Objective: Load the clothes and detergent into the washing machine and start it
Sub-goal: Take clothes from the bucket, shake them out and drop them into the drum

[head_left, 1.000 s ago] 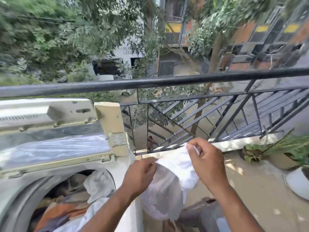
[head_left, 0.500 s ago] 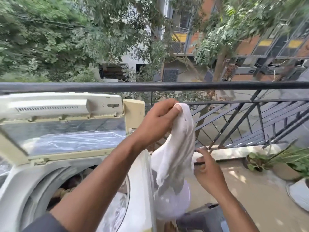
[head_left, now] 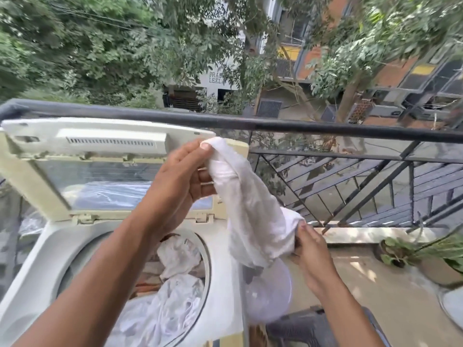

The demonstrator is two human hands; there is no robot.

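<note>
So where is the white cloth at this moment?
In the head view the white cloth hangs mid-frame between the left hand and right hand, right of the open washing machine.

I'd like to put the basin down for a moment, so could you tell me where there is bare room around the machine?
Free: the sunlit concrete balcony floor, between the black metal railing and the potted plants. Crowded: the cream top-loading washing machine's drum is heaped with clothes, and the left hand and right hand hold a white cloth beside it.

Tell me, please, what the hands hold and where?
Both hold a white garment: left hand pinches its top end, right hand grips its lower end.
</note>
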